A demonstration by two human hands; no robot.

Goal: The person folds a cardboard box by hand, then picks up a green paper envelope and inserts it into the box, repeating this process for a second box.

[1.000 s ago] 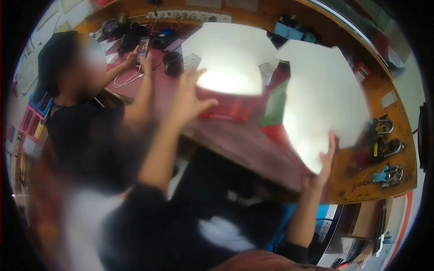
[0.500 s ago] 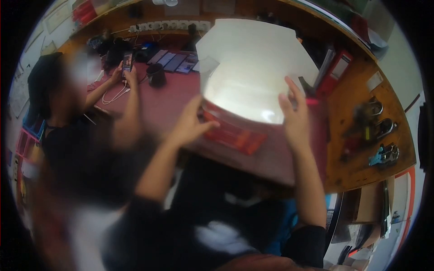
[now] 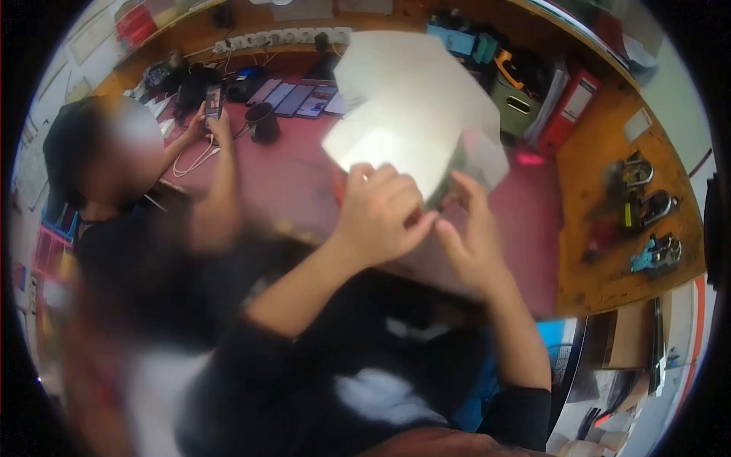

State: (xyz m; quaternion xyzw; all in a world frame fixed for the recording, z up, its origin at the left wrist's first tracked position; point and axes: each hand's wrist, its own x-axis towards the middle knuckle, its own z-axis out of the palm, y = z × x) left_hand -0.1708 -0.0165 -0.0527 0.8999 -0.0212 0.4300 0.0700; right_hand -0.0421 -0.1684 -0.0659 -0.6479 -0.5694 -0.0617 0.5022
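White sheet (image 3: 411,99), near edge at left fingers (image 3: 400,186), right fingers (image 3: 471,192) just beside

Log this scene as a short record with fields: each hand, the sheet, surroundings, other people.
Left hand: fingers curled at the near edge of the white sheet; grip unclear
Right hand: thumb and forefinger apart, close beside the left; grip unclear
Sheet: angular outline, above the maroon tabletop
Left background: dark cup, row of phones
Right background: red binder
Other person: holding a phone
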